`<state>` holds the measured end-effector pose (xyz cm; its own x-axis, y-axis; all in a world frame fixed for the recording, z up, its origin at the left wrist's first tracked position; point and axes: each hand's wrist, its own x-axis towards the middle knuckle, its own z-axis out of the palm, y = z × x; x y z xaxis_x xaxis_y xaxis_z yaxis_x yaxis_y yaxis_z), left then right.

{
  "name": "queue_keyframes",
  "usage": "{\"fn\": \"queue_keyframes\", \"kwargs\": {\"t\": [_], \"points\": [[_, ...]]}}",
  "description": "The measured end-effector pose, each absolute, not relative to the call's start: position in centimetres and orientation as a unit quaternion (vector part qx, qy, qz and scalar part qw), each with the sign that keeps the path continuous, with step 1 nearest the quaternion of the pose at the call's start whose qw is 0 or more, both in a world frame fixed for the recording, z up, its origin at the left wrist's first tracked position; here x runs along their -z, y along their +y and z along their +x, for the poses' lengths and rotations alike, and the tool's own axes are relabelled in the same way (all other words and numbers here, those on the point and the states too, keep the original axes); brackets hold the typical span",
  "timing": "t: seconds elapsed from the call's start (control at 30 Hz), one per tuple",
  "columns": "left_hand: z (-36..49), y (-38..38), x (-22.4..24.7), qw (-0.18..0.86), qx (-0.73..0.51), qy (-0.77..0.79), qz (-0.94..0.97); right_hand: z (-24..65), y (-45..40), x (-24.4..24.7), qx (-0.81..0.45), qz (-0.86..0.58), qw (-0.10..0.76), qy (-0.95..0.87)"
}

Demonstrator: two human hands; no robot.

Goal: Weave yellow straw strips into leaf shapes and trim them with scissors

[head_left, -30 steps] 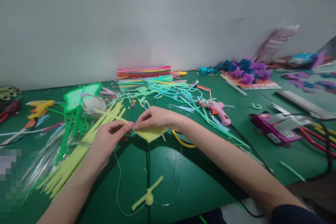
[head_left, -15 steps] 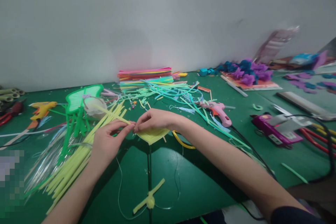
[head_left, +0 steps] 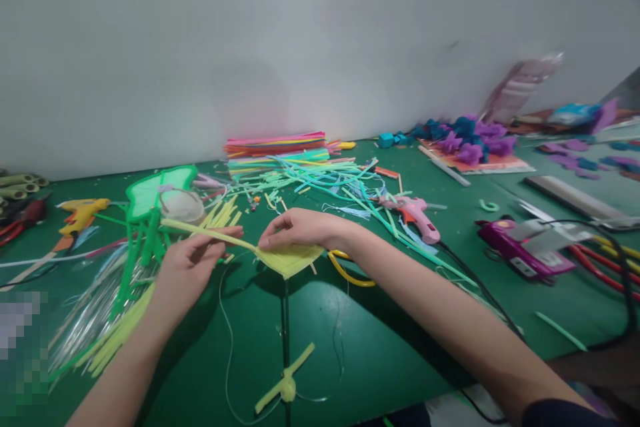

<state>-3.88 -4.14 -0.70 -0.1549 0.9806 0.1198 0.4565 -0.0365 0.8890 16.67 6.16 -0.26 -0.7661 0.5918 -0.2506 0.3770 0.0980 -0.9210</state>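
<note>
A yellow pipe cleaner [head_left: 181, 227] runs slantwise through the fingers of my left hand [head_left: 187, 267], and its right end meets the left corner of a flat yellow diamond-shaped piece [head_left: 287, 261]. My right hand [head_left: 290, 228] is closed on that piece from above, fingertips at its upper left edge. A thin dark stick [head_left: 285, 320] extends down from the lower corner of the piece. Lower on the stick sit a small yellow ball [head_left: 288, 389] and a short crosswise yellow strip. A loop of clear thread [head_left: 229, 340] curves around beside it.
Left of my hands lie a bundle of yellow pipe cleaners [head_left: 117, 333], a green frame [head_left: 163, 190] and a yellow glue gun [head_left: 80, 215]. Cut strips [head_left: 300, 173] are piled behind. A pink glue gun [head_left: 420, 217], yellow pliers handles [head_left: 350, 273] and a purple power strip [head_left: 523, 250] are on the right.
My left hand has moved left and slightly down, away from the right fingertips, sliding along the pipe cleaner. My right hand stays nearly in place on the diamond-shaped piece.
</note>
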Motion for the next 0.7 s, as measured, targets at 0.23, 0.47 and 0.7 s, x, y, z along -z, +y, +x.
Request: {"fn": "queue_keyframes", "kwargs": {"t": [0.23, 0.47, 0.7], "points": [[-3.9, -3.5, 1.9, 0.614, -0.397, 0.568, 0.378, 16.5, 6.0, 0.3, -0.612, -0.321, 0.097, -0.716], [-4.1, -3.4, 1.7, 0.62, -0.355, 0.587, 0.381, 16.1, 5.2, -0.3, -0.589, -0.335, 0.108, -0.728], [-3.7, -3.5, 1.1, 0.606, -0.325, 0.595, 0.417, 15.8, 4.8, -0.5, -0.549, -0.342, 0.107, -0.755]]}}
